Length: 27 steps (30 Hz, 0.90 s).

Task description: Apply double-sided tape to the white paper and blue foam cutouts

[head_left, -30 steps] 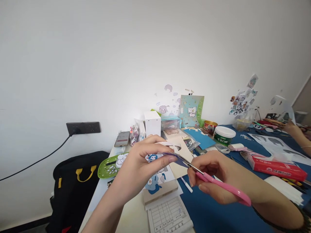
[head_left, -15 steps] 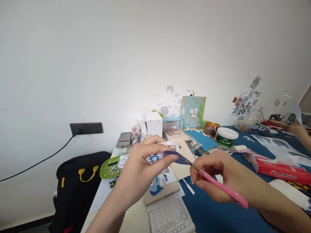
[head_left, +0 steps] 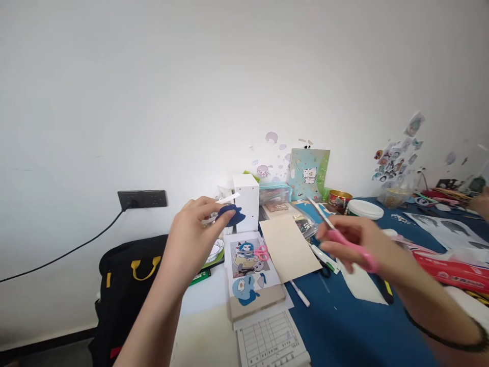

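Between the thumb and fingers of my left hand (head_left: 198, 229) is a dark blue paper cutout (head_left: 236, 219). A narrow white strip (head_left: 229, 198) sticks out above it from the same hand. My right hand (head_left: 361, 237), somewhat blurred, is closed around pink-handled scissors (head_left: 353, 248), whose blades point up and to the left, apart from the paper. Below and between the hands lies a printed picture of a blue-haired figure (head_left: 244, 255) with blue and grey paper pieces on it. A smaller pair of pink scissors (head_left: 262, 253) rests on that picture.
A cream sheet (head_left: 290, 250) lies beside the picture, and a white pen (head_left: 300, 294) is on the blue cloth. A white box (head_left: 247, 204), a tub with a white lid (head_left: 365, 209) and a red package (head_left: 446, 267) stand around. At far right, another person's hand (head_left: 480, 204) shows.
My left hand has moved left with the blue cutout, and my right hand has drawn the scissors away to the right, blades off the paper. The view has shifted slightly.
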Available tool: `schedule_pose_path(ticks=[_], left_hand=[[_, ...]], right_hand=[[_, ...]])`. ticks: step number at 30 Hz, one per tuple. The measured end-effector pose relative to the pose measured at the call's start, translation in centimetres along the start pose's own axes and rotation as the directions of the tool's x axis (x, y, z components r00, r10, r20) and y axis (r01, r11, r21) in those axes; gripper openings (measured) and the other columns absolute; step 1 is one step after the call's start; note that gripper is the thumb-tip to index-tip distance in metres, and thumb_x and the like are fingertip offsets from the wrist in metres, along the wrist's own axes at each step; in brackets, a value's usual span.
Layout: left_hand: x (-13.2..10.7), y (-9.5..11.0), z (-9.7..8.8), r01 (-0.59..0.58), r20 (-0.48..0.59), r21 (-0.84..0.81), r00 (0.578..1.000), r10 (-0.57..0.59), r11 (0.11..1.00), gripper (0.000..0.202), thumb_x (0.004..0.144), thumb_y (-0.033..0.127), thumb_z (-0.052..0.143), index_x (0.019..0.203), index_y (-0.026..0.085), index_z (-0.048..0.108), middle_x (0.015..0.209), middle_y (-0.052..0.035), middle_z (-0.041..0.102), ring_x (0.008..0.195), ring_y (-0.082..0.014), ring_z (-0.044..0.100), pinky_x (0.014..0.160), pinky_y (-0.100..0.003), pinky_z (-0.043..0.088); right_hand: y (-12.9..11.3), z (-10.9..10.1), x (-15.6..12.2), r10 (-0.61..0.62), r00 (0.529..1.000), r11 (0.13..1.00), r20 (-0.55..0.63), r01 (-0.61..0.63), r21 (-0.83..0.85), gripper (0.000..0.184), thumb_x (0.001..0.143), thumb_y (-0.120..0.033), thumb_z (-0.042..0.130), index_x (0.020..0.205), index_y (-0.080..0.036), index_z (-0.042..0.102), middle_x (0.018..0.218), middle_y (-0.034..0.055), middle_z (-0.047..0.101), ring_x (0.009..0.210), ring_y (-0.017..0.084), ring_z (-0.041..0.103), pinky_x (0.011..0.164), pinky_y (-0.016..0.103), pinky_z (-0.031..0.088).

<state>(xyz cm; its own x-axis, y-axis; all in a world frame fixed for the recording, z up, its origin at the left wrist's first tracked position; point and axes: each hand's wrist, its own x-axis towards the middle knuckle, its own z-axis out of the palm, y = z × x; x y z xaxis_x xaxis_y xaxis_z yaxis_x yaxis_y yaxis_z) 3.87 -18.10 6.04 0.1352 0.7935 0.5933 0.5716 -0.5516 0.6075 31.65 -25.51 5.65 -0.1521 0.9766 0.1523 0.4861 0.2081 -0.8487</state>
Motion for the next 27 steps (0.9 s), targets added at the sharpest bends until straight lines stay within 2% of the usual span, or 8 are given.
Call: schedule_pose_path(ticks=[4,7,11,15,18,21,24,27], left_hand=[[0.0,0.2,-0.4,0.017,0.023,-0.06,1.0,-0.015,0.998,0.023,0.081,0.042,0.059,0.074,0.023,0.068,0.088,-0.0035,0.064,0.082,-0.023,0.053,0.067,-0.033,0.036],[-0.1,0.3,-0.2,0.016,0.04,-0.089,0.999,-0.012,0.996,0.023,0.082,0.04,0.058,0.07,0.022,0.065,0.083,-0.0034,0.064,0.078,-0.0214,0.053,0.065,-0.032,0.035],[0.2,0.0,0.4,0.009,0.061,-0.095,0.998,-0.003,0.995,0.022,0.083,0.037,0.056,0.071,0.021,0.065,0.082,-0.0043,0.064,0.077,-0.0207,0.052,0.066,-0.032,0.037],[0.5,-0.4,0.9,-0.009,0.084,-0.093,0.996,0.017,0.996,0.017,0.081,0.035,0.059,0.074,0.022,0.068,0.086,-0.0039,0.066,0.08,-0.0207,0.053,0.072,-0.034,0.038],[0.8,-0.4,1.0,0.025,0.105,-0.13,0.994,-0.011,0.991,0.013,0.078,0.034,0.063,0.075,0.024,0.07,0.088,-0.0031,0.066,0.081,-0.0205,0.054,0.075,-0.036,0.038],[1.0,-0.3,1.3,0.048,0.122,-0.174,0.992,-0.027,0.984,0.013,0.077,0.036,0.064,0.074,0.024,0.07,0.088,-0.0031,0.067,0.08,-0.0203,0.055,0.077,-0.037,0.04],[1.3,-0.1,1.8,0.066,0.164,-0.245,0.986,-0.026,0.967,0.015,0.077,0.036,0.064,0.075,0.023,0.07,0.088,-0.0047,0.066,0.085,-0.0218,0.056,0.08,-0.038,0.042],[1.6,-0.2,2.6,0.185,0.304,-0.49,0.952,-0.032,0.852,0.018,0.079,0.037,0.063,0.08,0.02,0.069,0.089,-0.0058,0.065,0.087,-0.0216,0.057,0.078,-0.036,0.044]], right_hand=[[5.2,4.4,3.6,0.151,0.986,0.96,0.072,-0.129,-0.248,0.018,0.077,-0.029,0.062,0.089,-0.016,0.061,0.063,-0.0009,0.056,0.053,0.013,0.056,0.046,0.022,0.043],[8.5,8.2,6.3,0.136,0.989,0.941,0.063,-0.109,-0.32,0.007,0.07,-0.019,0.063,0.068,-0.013,0.063,0.078,0.0061,0.061,0.06,0.016,0.058,0.052,0.025,0.043],[10.5,11.0,9.3,0.095,0.995,0.928,0.035,-0.076,-0.364,0.005,0.063,-0.008,0.063,0.062,-0.013,0.065,0.083,0.0093,0.062,0.084,0.025,0.059,0.067,0.029,0.042],[11.5,12.3,11.0,0.135,0.983,0.951,0.122,-0.094,-0.296,0.011,0.058,-0.005,0.064,0.063,-0.015,0.064,0.066,0.0023,0.061,0.067,0.019,0.06,0.053,0.023,0.043],[11.9,12.5,11.0,0.159,0.967,0.97,0.198,-0.115,-0.216,0.023,0.055,-0.007,0.069,0.077,-0.014,0.067,0.057,-0.0034,0.056,0.045,0.013,0.054,0.039,0.021,0.041],[10.6,11.3,10.8,0.107,0.974,0.988,0.198,-0.082,-0.13,0.024,0.062,-0.014,0.068,0.086,-0.012,0.067,0.06,-0.0016,0.058,0.044,0.013,0.054,0.038,0.022,0.042],[7.4,9.0,11.0,-0.043,0.996,0.998,0.074,0.045,-0.034,0.023,0.085,-0.028,0.049,0.091,-0.013,0.066,0.081,0.0056,0.064,0.066,0.015,0.06,0.054,0.024,0.048],[3.7,6.8,11.8,-0.19,0.982,0.979,-0.016,0.191,0.07,0.029,0.091,-0.033,0.044,0.107,-0.019,0.063,0.102,0.0068,0.064,0.091,0.019,0.059,0.074,0.028,0.049]])
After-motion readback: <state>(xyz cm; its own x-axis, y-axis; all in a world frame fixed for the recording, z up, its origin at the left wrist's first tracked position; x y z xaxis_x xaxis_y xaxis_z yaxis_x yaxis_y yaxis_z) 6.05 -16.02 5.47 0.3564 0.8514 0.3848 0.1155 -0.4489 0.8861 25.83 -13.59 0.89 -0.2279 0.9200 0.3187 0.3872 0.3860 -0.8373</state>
